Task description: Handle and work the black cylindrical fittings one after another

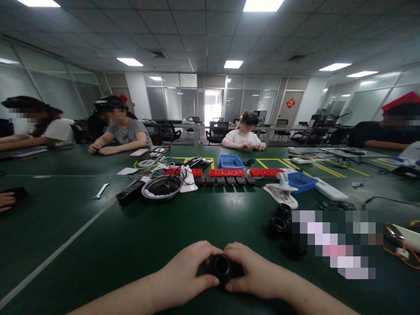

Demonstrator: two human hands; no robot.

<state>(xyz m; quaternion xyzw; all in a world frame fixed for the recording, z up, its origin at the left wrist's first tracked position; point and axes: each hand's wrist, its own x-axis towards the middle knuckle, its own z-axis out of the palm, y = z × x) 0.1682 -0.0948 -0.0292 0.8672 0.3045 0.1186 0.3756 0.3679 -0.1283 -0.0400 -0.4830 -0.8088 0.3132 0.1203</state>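
A black hollow cylinder (222,265) is held upright between my two hands, low in the middle of the view, its round opening facing up. The fingers and thumb of my left hand (189,271) close around its left side. From the right, my right hand (248,272) grips the same piece with thumb and fingers. Both sets of fingertips nearly meet on its far side. Several similar black ring-shaped parts (277,226) stand clustered on the green table, up and to the right of my right hand. My palms hide some of the held piece.
Across the green table (108,245) lie a wrench (101,191), a metal bowl (162,189), a white clip stand (282,191), red power strips (226,172) and a blue tray (231,161). A blurred patch covers the right side. Other people sit around the table.
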